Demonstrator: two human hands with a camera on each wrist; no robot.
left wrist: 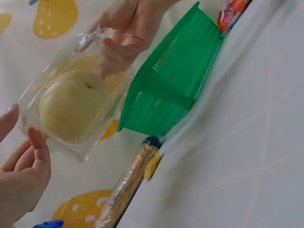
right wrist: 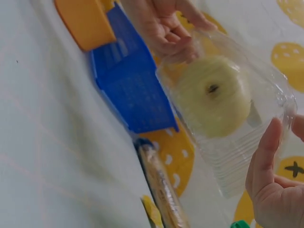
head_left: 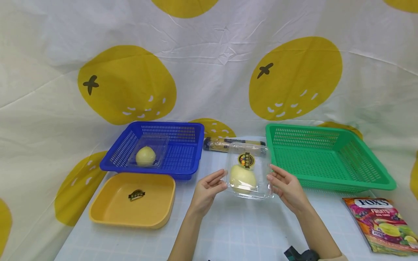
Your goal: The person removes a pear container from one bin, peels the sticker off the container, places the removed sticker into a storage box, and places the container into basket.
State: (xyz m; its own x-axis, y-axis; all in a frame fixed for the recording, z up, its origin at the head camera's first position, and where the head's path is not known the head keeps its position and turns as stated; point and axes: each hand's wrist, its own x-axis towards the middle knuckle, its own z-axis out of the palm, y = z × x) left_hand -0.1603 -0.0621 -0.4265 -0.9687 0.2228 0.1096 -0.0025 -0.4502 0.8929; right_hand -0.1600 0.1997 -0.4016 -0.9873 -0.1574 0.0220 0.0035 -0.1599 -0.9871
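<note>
A clear plastic fruit box point(head_left: 261, 159), lid closed, is held up off the table between both hands. Inside rests a round pale yellow-green fruit point(head_left: 243, 179) with a dark stem hollow point(right wrist: 213, 88), and a black-and-gold sticker point(head_left: 246, 160) is on the lid. My left hand point(head_left: 208, 190) pinches the left side between thumb and fingers. On the opposite side, my right hand point(head_left: 287, 186) grips the edge the same way. Both wrist views show thumb and fingertips at the box's rims; the left wrist view has the left hand point(left wrist: 26, 175) at lower left.
At left, a blue basket point(head_left: 183, 159) contains another clear box point(head_left: 160, 145) with a similar fruit point(head_left: 145, 156). Before it, a yellow tray point(head_left: 107, 199) holds a loose sticker point(head_left: 136, 194). A long wrapped packet point(head_left: 217, 144), green basket point(head_left: 333, 166) and FOX'S candy bag point(head_left: 382, 224) lie around.
</note>
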